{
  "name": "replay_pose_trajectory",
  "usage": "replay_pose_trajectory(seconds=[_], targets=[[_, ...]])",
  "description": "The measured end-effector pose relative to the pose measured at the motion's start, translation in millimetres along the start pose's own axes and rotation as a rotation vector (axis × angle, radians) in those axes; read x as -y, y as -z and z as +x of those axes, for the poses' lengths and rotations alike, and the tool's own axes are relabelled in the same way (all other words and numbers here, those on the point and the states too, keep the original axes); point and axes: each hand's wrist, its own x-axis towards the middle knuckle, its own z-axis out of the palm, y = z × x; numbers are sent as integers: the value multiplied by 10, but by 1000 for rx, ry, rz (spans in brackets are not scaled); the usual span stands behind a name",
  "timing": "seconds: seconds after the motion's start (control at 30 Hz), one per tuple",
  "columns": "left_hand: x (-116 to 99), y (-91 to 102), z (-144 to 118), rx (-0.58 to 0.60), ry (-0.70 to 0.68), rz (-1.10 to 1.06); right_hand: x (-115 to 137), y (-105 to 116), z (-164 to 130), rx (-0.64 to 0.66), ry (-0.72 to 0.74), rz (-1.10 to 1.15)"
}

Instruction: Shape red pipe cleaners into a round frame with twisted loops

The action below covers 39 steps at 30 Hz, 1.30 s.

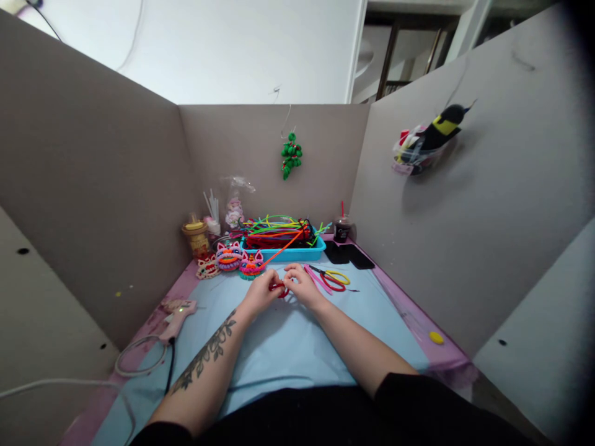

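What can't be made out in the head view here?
- Red piece: mostly covered by the left hand and right hand; shape and grip unreadable.
- Blue tray: its inside is hidden under piled pipe cleaners.
- Bag on the right wall: contents too small and jumbled to name.
- Glue gun: its cord runs off the bottom-left edge.
- Dark cup: contents too small to tell.

Behind the grip, toward the body, the blue bench [288,353] lies bare. Just beyond the grip stand the blue tray [283,253] and small figures [239,260]; scissors [332,277] lie close to its right, a glue gun [179,313] well off to its left.
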Motion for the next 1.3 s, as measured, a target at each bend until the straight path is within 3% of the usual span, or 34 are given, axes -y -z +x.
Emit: replay_pose_trajectory(seconds=[0.2, 0.4, 0.6, 0.73, 0.87, 1.17, 1.3], targets=[[31, -23, 24, -44, 90, -314, 46, 59, 13, 57, -26, 82], [54, -10, 37, -23, 215, -518, 23, 47, 15, -10, 5, 25], [50, 26, 56, -22, 222, -396, 25, 34, -11, -51, 39, -67], [83, 34, 61, -139, 221, -326, 79, 6, -66, -106, 160, -180], [113, 14, 60, -217, 284, -414, 127, -56, -121, -103, 254, -328], [97, -5, 58, -103, 409, -722, 72, -46, -91, -200, 190, -325], [100, 2, 51, -53, 457, -772, 86, -33, -95, -155, 214, -333]])
